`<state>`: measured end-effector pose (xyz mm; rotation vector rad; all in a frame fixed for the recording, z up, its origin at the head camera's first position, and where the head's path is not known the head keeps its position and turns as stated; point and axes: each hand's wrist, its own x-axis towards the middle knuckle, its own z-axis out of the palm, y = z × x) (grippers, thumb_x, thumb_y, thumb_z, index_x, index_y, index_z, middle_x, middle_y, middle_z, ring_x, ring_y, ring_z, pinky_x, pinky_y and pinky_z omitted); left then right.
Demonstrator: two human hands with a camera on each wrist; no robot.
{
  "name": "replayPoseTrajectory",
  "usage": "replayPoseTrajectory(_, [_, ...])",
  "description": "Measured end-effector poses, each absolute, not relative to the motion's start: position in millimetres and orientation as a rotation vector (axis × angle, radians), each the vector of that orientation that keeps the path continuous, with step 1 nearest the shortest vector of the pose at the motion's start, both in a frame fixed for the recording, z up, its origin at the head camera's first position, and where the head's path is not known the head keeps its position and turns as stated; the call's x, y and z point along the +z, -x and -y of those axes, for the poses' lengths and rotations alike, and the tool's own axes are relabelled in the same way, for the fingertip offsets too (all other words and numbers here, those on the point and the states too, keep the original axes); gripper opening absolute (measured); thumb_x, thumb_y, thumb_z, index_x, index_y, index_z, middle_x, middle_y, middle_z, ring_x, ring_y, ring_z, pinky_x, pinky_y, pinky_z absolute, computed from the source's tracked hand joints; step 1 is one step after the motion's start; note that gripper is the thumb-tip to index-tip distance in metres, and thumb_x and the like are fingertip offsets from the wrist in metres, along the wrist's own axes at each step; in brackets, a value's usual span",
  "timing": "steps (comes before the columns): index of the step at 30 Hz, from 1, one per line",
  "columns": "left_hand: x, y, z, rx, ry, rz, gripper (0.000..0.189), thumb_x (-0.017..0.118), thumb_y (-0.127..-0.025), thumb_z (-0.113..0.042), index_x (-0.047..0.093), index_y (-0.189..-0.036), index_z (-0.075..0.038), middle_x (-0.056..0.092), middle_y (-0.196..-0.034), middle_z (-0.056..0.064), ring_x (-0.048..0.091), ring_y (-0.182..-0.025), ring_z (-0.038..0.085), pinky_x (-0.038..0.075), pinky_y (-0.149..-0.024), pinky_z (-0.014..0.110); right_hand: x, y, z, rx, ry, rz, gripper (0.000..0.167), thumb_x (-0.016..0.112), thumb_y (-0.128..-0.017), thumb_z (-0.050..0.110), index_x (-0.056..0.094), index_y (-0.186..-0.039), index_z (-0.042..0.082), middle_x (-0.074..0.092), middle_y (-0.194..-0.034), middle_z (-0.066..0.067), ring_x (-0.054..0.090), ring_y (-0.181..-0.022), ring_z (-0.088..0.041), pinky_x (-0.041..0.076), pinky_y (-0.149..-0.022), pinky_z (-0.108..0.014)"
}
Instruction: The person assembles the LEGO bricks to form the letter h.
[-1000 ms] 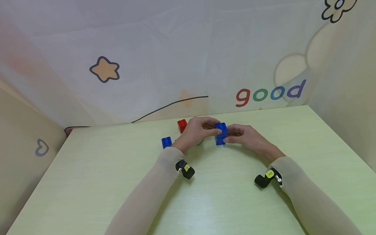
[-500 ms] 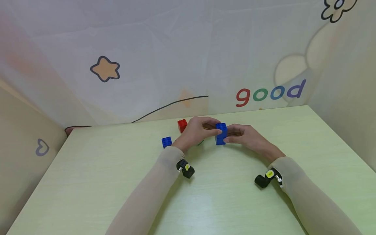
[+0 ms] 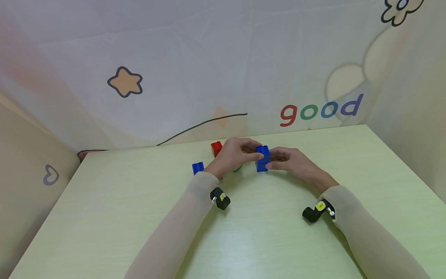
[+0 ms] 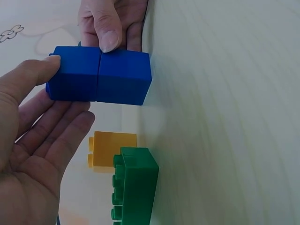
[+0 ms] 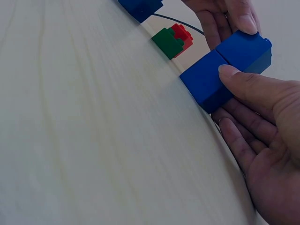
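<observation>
Two blue toy building bricks stand one on top of the other in the head view, their sides lined up and only a thin seam between them. With thumb on the near side and fingers behind, my left hand [image 3: 237,155] grips the upper blue brick [image 4: 74,74]. From the other side, my right hand [image 3: 296,164] holds the lower blue brick [image 5: 201,82], its thumb close to the seam. In the left wrist view, a green brick [image 4: 140,187] and a yellow brick [image 4: 117,150] lie near my left hand, which mostly hides them from the head camera.
A red brick [image 3: 216,148] sits behind my left wrist, and a separate blue brick [image 3: 198,167] is just left of it. All rest on a pale table [image 3: 104,217]. A printed cloth wall [image 3: 191,77] rises along the back edge.
</observation>
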<state>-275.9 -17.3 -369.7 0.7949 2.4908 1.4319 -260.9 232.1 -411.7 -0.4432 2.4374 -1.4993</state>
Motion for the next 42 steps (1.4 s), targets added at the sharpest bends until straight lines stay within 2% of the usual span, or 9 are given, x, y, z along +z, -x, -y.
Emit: replayPoseTrajectory(42, [-368.5, 277.7, 15.5, 1.379, -0.843, -2.528, 0.037, 0.081, -0.098, -0.022, 0.075, -0.131, -0.008, 0.078, -0.111, 0.001, 0.072, -0.101, 0.012, 0.057, -0.093, 0.024, -413.3, 263.5, -232.9, -1.51, 0.436, -2.426, 0.049, 0.078, -0.1, 0.028, 0.064, -0.142, 0.008, 0.071, -0.133, -0.01, 0.064, -0.127, -0.031, 0.044, -0.116, -0.055])
